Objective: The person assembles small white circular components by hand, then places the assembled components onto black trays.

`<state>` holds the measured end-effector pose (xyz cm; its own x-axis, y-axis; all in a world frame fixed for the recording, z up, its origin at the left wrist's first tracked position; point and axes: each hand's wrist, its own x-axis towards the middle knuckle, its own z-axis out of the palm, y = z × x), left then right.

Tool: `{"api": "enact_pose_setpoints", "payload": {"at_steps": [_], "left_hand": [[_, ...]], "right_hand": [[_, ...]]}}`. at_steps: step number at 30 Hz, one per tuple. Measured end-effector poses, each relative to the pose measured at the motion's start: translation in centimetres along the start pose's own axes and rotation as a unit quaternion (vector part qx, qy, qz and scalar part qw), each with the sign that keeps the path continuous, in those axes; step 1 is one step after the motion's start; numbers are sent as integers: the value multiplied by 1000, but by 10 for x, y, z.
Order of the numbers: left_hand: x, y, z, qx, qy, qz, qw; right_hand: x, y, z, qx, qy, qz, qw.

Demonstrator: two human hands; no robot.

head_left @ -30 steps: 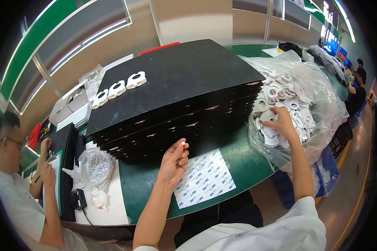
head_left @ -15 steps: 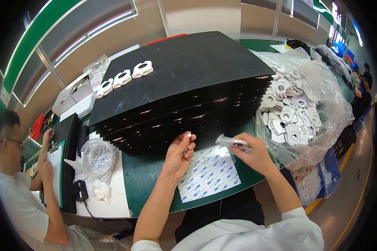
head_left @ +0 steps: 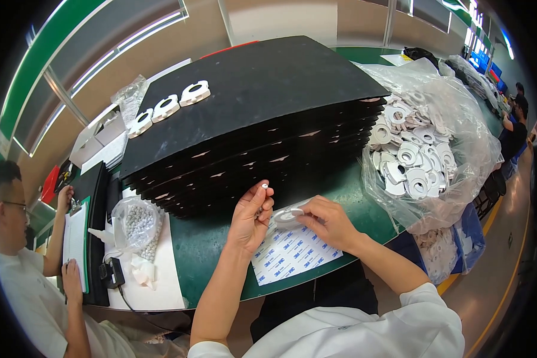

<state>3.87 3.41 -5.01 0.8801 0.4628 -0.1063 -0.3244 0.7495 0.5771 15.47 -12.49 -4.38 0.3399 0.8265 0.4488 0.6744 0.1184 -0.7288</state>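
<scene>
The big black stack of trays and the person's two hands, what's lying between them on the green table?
Bare green table only, seen in the head view.

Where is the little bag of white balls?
In the head view the bag of white balls sits on the table's left side, left of the left hand and just below the black tray stack.

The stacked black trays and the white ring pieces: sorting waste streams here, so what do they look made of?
Black trays: likely thin matte moulded plastic or foam; dull, flat, thin stacked edges. White ring pieces in the clear bag: probably smooth plastic or foam; the one in the right hand looks thin.
</scene>
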Motion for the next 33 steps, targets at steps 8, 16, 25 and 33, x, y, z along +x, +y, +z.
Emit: {"api": "enact_pose_setpoints", "payload": {"at_steps": [8,16,25,33], "left_hand": [[-2,0,4,13,7,-3,1000],[-4,-3,9,68,-10,-23,997],[-5,-5,3,75,-18,-24,997],[-5,-3,4,51,-54,-26,997]], "right_hand": [[4,-5,-2,98,93,52,989],[37,-8,-4,348,152,115,918],[41,-18,3,368,136,123,911],[57,-42,-10,238,137,18,962]]}}
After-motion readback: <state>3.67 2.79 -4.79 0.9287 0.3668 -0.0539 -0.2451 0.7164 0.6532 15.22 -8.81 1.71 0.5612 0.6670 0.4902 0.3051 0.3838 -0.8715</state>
